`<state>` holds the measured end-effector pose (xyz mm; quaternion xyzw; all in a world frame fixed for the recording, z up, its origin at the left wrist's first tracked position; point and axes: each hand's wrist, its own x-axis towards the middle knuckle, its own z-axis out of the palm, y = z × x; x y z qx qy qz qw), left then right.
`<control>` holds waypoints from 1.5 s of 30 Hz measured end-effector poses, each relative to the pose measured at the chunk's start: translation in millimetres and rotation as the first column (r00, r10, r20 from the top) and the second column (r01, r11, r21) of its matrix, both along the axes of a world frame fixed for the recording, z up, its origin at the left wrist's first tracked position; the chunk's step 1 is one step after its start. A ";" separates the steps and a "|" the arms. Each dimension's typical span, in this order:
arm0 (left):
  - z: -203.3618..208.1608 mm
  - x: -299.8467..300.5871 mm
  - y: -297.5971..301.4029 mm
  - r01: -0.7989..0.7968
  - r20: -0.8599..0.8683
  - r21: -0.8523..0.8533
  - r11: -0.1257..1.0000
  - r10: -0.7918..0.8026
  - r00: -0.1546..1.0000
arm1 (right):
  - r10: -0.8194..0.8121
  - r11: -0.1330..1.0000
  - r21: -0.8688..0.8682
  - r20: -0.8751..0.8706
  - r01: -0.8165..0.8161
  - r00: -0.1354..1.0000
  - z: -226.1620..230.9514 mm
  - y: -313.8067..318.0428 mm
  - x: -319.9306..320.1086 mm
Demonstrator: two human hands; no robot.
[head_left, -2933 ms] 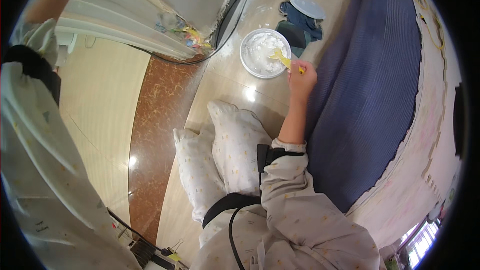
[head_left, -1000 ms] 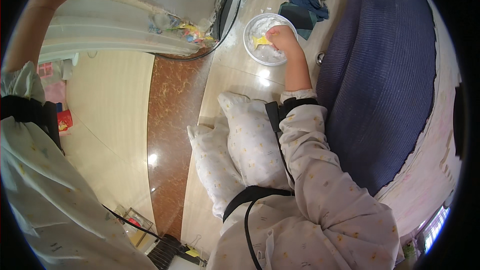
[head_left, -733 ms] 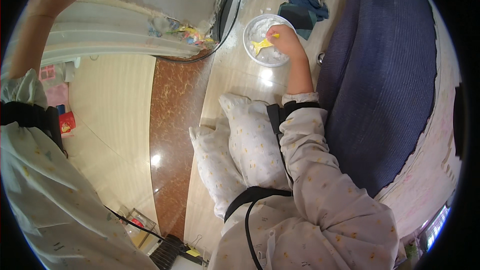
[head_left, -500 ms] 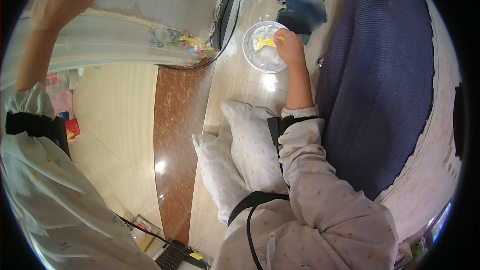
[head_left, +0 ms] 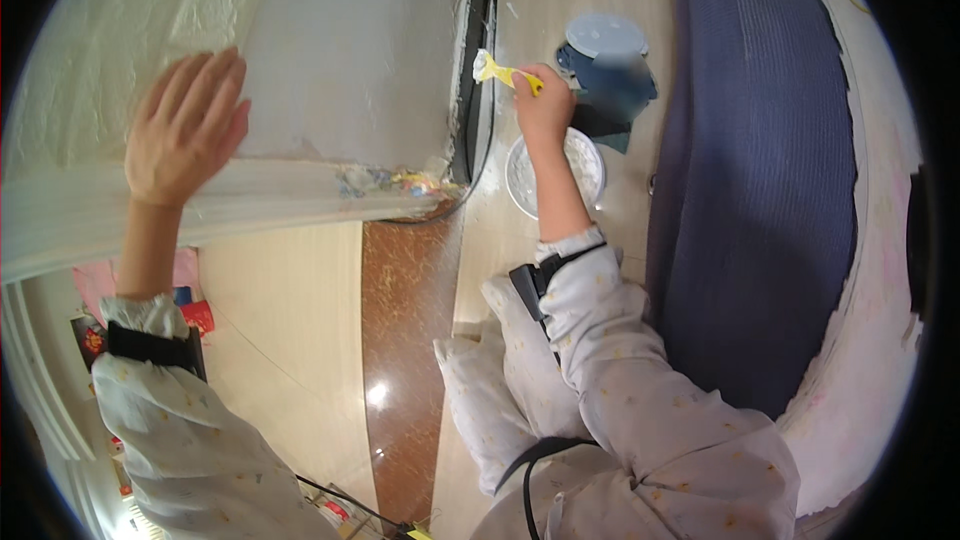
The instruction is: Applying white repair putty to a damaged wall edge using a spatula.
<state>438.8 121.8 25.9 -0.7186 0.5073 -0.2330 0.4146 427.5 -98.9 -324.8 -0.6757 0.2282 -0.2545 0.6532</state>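
Observation:
My right hand [head_left: 545, 105] grips the handle of a yellow putty knife [head_left: 503, 72]. A lump of white paste clings to the knife's tip, which is held close to the ragged edge of the grey wall [head_left: 350, 50]. Below my right forearm stands a round white tub [head_left: 508, 178] with white paste [head_left: 526, 182] in it; the forearm hides part of it. My left hand [head_left: 190, 130] is spread out flat at the pale, plastic-like sheeting beside the grey wall; whether it touches the sheeting I cannot tell.
A round pale lid [head_left: 606, 36] lies beyond the tub, on or beside dark items [head_left: 605, 120]. On the right runs a dark blue ribbed cover [head_left: 760, 190]. A black cable [head_left: 491, 125] follows the wall edge. A brown marble strip [head_left: 410, 340] crosses the pale floor.
My right hand has lifted the putty knife out of the tub and moved it left toward the wall edge. My left hand appears lower and further right; the whole view has shifted.

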 end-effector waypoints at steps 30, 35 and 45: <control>1.0 -4.7 -20.3 -0.147 -0.050 0.164 0.975 0.157 0.986 | -0.286 0.951 -0.088 0.127 0.298 0.950 -50.5 52.2 133.6; 4.4 -7.0 -17.1 -0.176 -0.035 0.187 0.966 0.186 0.982 | -0.016 0.989 -0.138 0.267 0.054 0.964 -25.7 67.3 129.8; -16.8 -10.6 -51.2 -0.413 -0.151 0.518 0.749 0.556 0.817 | -0.129 0.992 0.008 0.183 0.130 0.975 -29.2 89.4 33.7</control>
